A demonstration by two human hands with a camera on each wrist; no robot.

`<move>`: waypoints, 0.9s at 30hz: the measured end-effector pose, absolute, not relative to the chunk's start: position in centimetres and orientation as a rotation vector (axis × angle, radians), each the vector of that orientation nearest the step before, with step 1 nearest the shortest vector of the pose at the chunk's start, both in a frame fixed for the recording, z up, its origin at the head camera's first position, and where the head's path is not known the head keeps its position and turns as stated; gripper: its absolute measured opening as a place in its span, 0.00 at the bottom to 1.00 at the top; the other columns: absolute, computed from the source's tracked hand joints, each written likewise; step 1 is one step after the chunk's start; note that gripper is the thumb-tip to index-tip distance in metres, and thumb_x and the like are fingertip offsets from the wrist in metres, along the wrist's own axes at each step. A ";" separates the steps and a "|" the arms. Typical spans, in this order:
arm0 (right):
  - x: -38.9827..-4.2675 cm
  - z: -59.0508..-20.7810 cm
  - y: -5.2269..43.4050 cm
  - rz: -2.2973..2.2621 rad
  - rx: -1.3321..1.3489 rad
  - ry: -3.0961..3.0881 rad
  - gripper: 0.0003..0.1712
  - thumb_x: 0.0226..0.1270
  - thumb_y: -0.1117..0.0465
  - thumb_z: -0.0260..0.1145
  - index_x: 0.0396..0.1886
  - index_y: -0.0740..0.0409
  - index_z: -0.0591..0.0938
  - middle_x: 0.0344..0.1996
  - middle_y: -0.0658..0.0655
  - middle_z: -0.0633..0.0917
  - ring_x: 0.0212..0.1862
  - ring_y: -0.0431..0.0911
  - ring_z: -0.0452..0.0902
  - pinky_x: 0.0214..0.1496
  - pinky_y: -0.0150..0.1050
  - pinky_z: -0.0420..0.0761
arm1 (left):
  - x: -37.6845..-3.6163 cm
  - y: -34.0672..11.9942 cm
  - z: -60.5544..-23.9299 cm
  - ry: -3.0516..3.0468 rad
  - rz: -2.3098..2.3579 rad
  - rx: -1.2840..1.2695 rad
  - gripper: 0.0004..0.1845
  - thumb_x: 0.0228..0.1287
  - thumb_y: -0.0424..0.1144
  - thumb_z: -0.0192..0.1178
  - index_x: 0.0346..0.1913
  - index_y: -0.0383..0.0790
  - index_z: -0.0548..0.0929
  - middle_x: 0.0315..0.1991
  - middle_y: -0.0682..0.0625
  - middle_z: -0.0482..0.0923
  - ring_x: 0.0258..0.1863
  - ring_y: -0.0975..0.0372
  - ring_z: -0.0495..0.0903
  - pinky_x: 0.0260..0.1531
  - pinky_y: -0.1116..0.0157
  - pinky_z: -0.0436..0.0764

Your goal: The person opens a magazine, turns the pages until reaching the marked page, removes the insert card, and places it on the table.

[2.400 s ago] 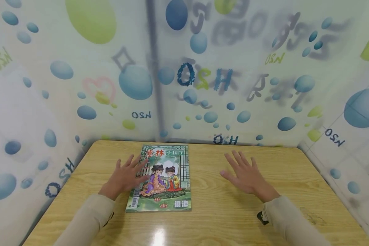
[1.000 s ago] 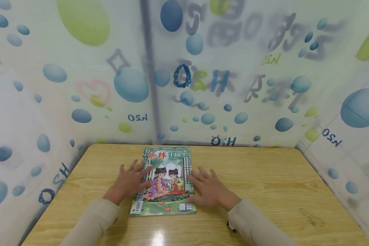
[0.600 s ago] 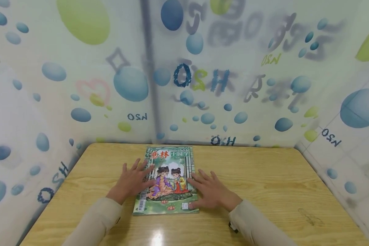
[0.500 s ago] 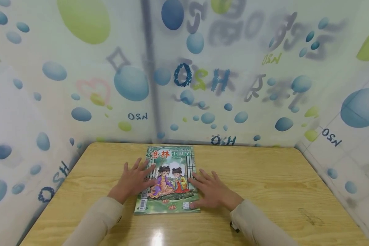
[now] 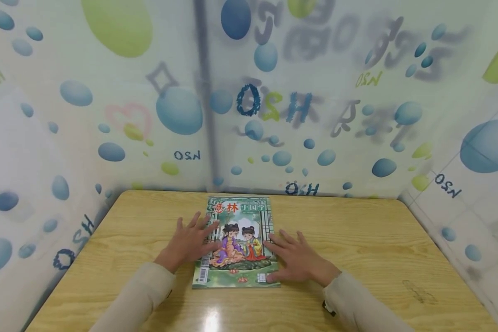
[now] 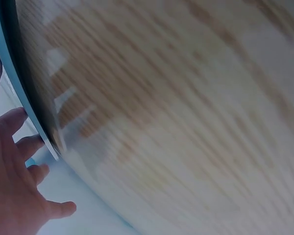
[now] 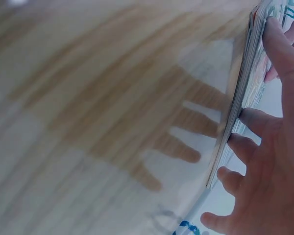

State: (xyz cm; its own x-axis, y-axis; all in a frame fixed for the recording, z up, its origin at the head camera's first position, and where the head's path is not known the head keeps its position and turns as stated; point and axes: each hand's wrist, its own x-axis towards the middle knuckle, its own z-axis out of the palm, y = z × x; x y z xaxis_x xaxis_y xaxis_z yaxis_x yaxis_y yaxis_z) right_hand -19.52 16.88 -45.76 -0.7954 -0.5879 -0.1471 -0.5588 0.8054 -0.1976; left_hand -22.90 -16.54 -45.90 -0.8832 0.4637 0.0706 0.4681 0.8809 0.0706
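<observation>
**Both hands flat on a magazine at the counter's far edge**

On the wooden counter (image 5: 357, 249) we are looking at a closed magazine (image 5: 238, 240), cover up, lying left of centre with its top edge near the counter's far edge. Cover is showing two cartoon children and red and green characters on top, barcode at the lower left corner.

We are seeing the left hand (image 5: 191, 242) lying with fingers spread and straight, fingertips resting on the magazine's left edge, palm on the counter beside it. Right hand (image 5: 299, 263) is doing the same on the other side: fingers straight and spread, tips touching the right edge, thumb lying at the lower right corner. Neither hand is gripping anything; both are flat and apart, magazine between them.

Right wrist view is showing the fingers (image 7: 252, 122) meeting the stacked page edges (image 7: 235, 112), thumb lying on top of the cover. Left wrist view is blurred; we are only making out the hand next to a thin blue edge.

Beige sleeves (image 5: 137, 299) are covering both forearms. Curtain (image 5: 315, 115) printed with blue and green bubbles is enclosing the counter on three sides.
</observation>
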 end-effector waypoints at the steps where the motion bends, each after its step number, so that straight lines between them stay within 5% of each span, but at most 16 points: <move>1: -19.4 -45.7 17.1 -0.212 -0.900 2.793 0.54 0.56 0.20 0.55 0.78 0.41 0.61 0.78 0.52 0.58 0.78 0.59 0.46 0.72 0.69 0.43 | -22.9 -16.5 -45.9 -3.000 -0.131 -0.753 0.37 0.69 0.66 0.50 0.72 0.47 0.70 0.73 0.40 0.64 0.74 0.39 0.55 0.61 0.27 0.53; 13: -18.3 -45.9 19.9 -0.280 -0.898 2.787 0.54 0.57 0.22 0.57 0.78 0.43 0.62 0.77 0.53 0.59 0.77 0.61 0.47 0.71 0.71 0.45 | -22.6 -15.5 -46.2 -3.011 -0.163 -0.877 0.36 0.70 0.65 0.49 0.74 0.48 0.68 0.75 0.42 0.60 0.75 0.40 0.52 0.64 0.28 0.50; 27: -16.8 -46.5 23.2 -0.304 -0.864 2.854 0.54 0.56 0.20 0.56 0.77 0.42 0.64 0.76 0.54 0.62 0.76 0.62 0.51 0.70 0.72 0.48 | -21.3 -14.1 -45.4 -2.901 -0.165 -1.024 0.37 0.67 0.64 0.54 0.70 0.43 0.72 0.72 0.43 0.65 0.73 0.42 0.59 0.63 0.29 0.54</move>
